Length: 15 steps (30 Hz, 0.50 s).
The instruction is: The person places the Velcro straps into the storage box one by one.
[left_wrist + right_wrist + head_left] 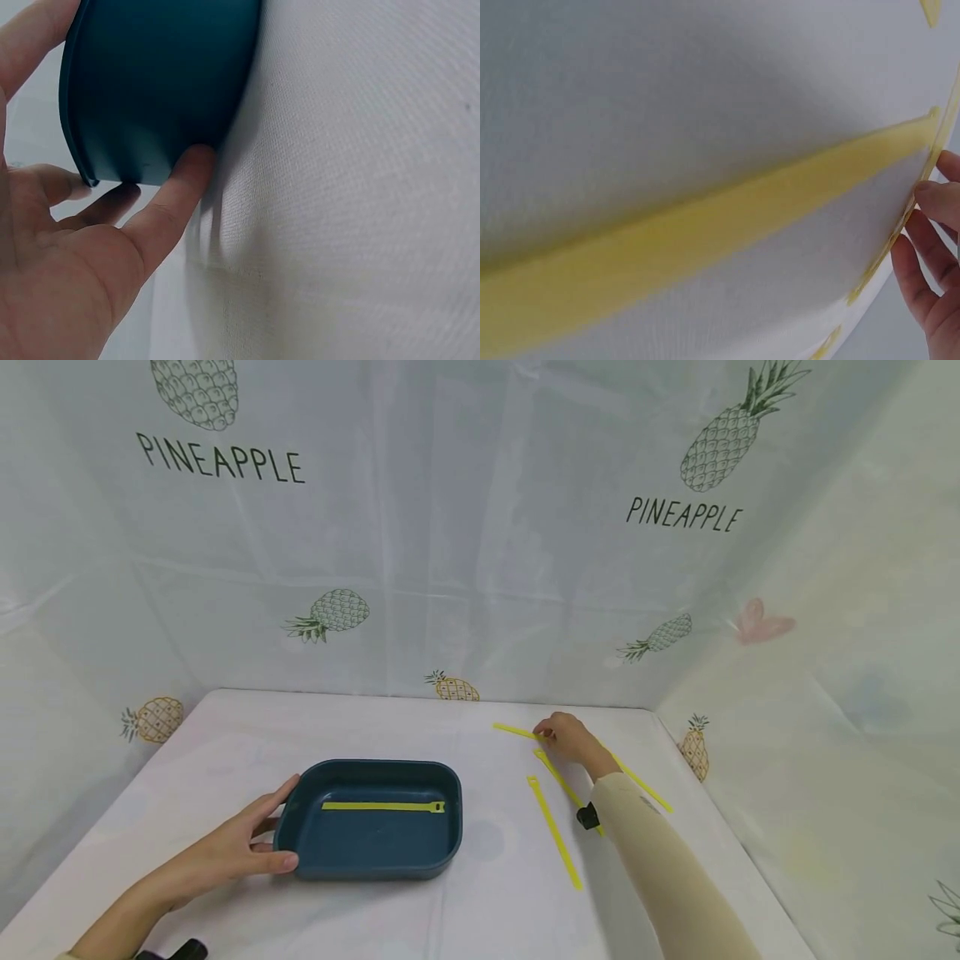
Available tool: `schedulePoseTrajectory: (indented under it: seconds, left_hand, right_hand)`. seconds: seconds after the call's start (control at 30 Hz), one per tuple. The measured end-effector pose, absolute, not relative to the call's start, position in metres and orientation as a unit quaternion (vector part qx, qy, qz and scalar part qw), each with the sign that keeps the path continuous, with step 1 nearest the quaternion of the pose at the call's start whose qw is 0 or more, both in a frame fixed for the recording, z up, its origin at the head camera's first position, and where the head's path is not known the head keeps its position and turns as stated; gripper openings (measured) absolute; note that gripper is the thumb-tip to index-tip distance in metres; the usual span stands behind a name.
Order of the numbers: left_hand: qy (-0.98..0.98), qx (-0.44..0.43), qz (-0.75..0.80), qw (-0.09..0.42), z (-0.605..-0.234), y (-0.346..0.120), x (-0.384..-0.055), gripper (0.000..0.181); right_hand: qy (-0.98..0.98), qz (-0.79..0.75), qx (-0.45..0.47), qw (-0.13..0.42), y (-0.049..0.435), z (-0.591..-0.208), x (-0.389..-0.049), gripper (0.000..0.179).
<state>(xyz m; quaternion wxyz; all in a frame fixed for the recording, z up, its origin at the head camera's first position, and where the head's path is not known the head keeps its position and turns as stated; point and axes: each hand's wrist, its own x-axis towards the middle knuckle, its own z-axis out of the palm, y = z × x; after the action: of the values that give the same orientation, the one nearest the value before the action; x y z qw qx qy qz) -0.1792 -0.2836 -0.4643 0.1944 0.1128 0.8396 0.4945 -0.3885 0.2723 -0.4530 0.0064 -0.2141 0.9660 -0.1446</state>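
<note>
Current step, as judged: pickup; the next move should call for a firm pinch and clean lift. The left hand grips the left end of the blue tray, which contains one yellow strap. Beyond, rightward, the right hand pinches the far strap, fingertips pointing left.

— What do we see behind the white, cloth-textured tabletop?
— Pale, wrinkled sheeting printed with green pineapples and dark PINEAPPLE lettering.
— And at right?
— We find a blurred pink heart and a yellow pineapple print.
</note>
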Motion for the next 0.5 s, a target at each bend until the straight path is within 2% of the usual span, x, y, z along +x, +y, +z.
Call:
schedulePoseTrajectory:
  seconds: [0.5]
  left_hand:
    - [0.841, 0.119, 0.491, 0.193, -0.463, -0.283, -0.179, 0.107]
  right_hand:
    - [0.963, -0.128, -0.239, -0.012, 0.274, -0.433, -0.386, 0.028]
